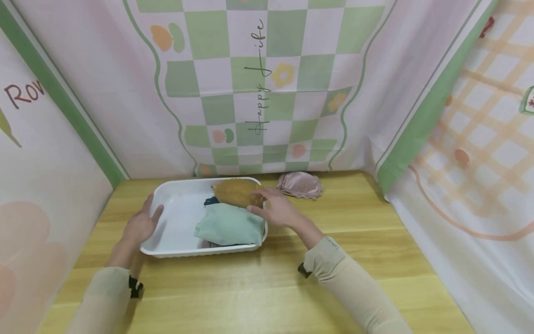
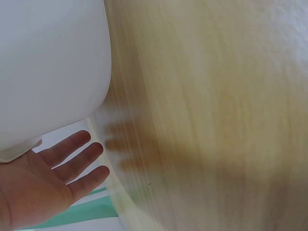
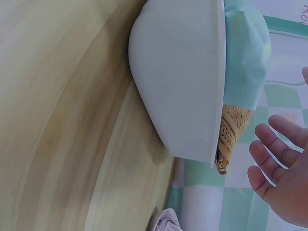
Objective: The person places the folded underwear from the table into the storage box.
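Observation:
A white tray [image 1: 178,217] stands on the wooden table. My left hand [image 1: 141,227] holds its left rim, thumb over the edge and the other fingers outside. In the left wrist view, three fingers of the left hand [image 2: 72,163] stretch out below the tray wall [image 2: 53,62]. In the tray's right half lie a folded mint-green cloth item [image 1: 229,225] and, behind it, a mustard lacy cloth item [image 1: 235,191]. My right hand [image 1: 278,207] hovers over the right rim by both, and the right wrist view shows its fingers [image 3: 272,154] spread and apart from them.
A pink satin bundle [image 1: 299,184] lies on the table behind and right of the tray. Something dark [image 1: 211,201] shows between the two cloth items. Printed curtains [image 1: 267,83] hang at the table's back and sides. Bare tabletop [image 1: 250,292] lies in front of the tray.

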A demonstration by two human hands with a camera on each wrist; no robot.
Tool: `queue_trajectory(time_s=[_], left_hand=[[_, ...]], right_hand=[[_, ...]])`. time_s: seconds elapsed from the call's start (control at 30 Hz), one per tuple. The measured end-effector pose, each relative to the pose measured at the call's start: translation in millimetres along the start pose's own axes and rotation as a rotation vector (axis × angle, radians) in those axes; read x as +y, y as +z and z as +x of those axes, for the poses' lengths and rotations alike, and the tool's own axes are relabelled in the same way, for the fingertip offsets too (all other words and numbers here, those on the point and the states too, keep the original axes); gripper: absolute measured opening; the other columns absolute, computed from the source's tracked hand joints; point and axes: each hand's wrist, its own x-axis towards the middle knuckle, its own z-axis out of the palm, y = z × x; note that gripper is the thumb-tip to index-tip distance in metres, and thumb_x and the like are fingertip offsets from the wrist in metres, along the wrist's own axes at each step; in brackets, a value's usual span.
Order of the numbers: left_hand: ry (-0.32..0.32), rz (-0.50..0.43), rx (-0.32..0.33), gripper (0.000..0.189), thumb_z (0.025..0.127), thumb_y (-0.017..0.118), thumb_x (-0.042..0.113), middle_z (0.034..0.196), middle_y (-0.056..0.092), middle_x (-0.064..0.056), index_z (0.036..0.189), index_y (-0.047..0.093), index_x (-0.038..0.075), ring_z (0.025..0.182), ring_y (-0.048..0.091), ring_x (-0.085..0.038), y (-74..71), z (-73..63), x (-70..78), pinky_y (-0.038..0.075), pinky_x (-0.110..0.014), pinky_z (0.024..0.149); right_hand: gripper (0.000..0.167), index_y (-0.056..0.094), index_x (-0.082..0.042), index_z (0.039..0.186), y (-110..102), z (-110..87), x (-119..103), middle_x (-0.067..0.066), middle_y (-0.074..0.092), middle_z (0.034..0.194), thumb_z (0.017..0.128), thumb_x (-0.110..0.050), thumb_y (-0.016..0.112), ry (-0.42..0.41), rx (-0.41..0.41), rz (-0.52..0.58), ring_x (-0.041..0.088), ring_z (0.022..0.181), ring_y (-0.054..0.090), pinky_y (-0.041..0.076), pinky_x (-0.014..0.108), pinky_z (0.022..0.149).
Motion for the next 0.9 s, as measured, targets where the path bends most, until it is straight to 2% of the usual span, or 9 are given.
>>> queue_trajectory(time_s=[0.17,0.33,0.6,0.9], left_hand=[[0.006,0.006,0.002,0.079,0.104,0.012,0.059,0.155,0.021,-0.040,0.158,-0.014,0.008,0.135,0.031,-0.063,-0.1,-0.8,0.3,0.031,-0.069,0.113],[0.004,0.004,0.001,0.080,0.104,0.012,0.060,0.155,0.021,-0.040,0.159,-0.012,0.007,0.135,0.031,-0.063,0.3,-0.7,-0.5,0.031,-0.069,0.113],[0.018,0.011,0.008,0.080,0.104,0.011,0.060,0.153,0.023,-0.041,0.159,-0.013,0.007,0.134,0.033,-0.063,-0.4,-1.2,-0.9,0.032,-0.070,0.112],[0.002,0.006,0.005,0.080,0.103,0.010,0.062,0.155,0.020,-0.039,0.159,-0.015,0.009,0.136,0.030,-0.063,0.9,-0.2,-2.6,0.029,-0.069,0.114]], right_hand=[[0.059,0.056,-0.013,0.140,-5.5,-2.6,3.2,0.010,0.066,0.125,0.096,-0.052,0.060,0.002,0.007,0.054,0.028,0.116,0.063,0.052,0.046,0.099],[0.061,0.055,-0.017,0.141,-10.7,-4.2,6.6,0.007,0.065,0.127,0.096,-0.058,0.055,0.042,-0.001,0.074,0.027,0.119,0.060,0.051,0.046,0.099],[0.063,0.054,-0.011,0.142,-19.2,-6.2,12.4,0.009,0.063,0.129,0.098,-0.055,0.054,0.050,0.035,0.107,0.029,0.119,0.058,0.052,0.049,0.096],[0.064,0.054,-0.011,0.142,-28.2,-7.1,22.3,0.014,0.062,0.131,0.098,-0.057,0.053,0.088,0.048,0.157,0.030,0.120,0.058,0.050,0.049,0.102]])
